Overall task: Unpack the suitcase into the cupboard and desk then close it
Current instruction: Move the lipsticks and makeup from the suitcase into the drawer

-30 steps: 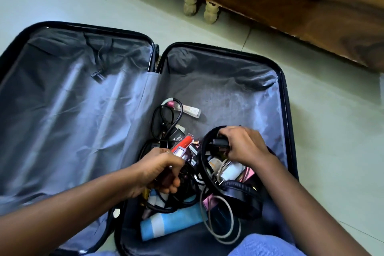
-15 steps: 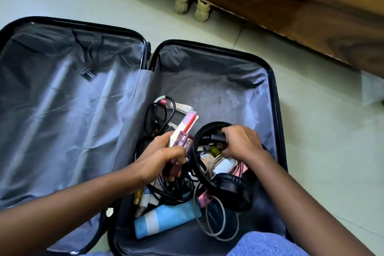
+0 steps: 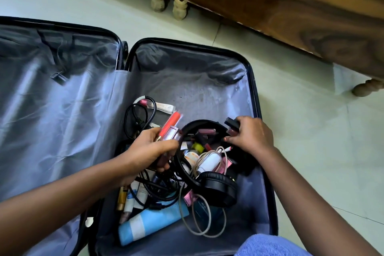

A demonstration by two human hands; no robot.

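Kneeling over the open suitcase [image 3: 254, 89] on the floor, I clutch a bundle of lip glosses [image 3: 169, 129] in my left hand [image 3: 149, 149] and pinch another tube [image 3: 231, 123] with my right hand [image 3: 249, 137], while headphones [image 3: 216, 187], cables and bottles wait unpacked.

Open black grey-lined suitcase [image 3: 187, 81] on tiles — left hand [image 3: 149, 151] grips red-capped tubes [image 3: 169, 127]; right hand [image 3: 250, 136] pinches, seemingly, a small dark-capped tube [image 3: 232, 124].
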